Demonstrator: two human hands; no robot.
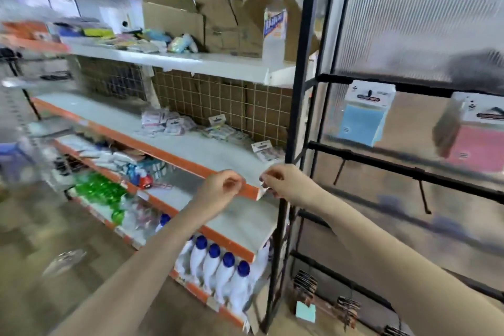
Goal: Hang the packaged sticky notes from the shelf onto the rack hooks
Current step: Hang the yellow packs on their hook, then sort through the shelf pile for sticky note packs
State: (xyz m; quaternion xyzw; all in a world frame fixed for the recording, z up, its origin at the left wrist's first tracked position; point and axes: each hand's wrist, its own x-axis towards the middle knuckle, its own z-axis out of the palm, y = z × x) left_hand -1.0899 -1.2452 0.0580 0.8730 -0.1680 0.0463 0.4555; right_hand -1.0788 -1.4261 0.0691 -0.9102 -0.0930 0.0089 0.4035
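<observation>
Head view looks down along two bare forearms reaching toward the orange-edged shelf (174, 154), which serves as the landmark for everything else. Both hands hang just in front of that shelf's right-hand corner, close to each other but apart. The left hand (222, 184) has its fingers loosely curled, thumb near the fingertips, and nothing shows between them. The right hand (283, 180) also has its fingers curled inward; a small pale scrap shows at its fingertips by the shelf corner, but motion blur keeps me from telling whether it is pinched or merely behind the hand.

On top of the shelf, toward its back against the wire grid (223, 101), lie the packaged sticky notes (166, 123) in a loose heap, with more packs (266, 151) near the right end, just beyond the hands.

To the right of the shelf stands the black rack (300, 90) with ribbed translucent panels. Two packs already hang there from an upper bar: a blue pack (360, 120) closer to the shelf and a pink pack (477, 142) farther from it. Bare hooks (424, 196) stick out from the bar below them.

Under the shelf, a lower tier holds white bottles with blue caps (221, 264) (standing in a row). Above the shelf, cardboard boxes (207, 24) sit on the top tier.
</observation>
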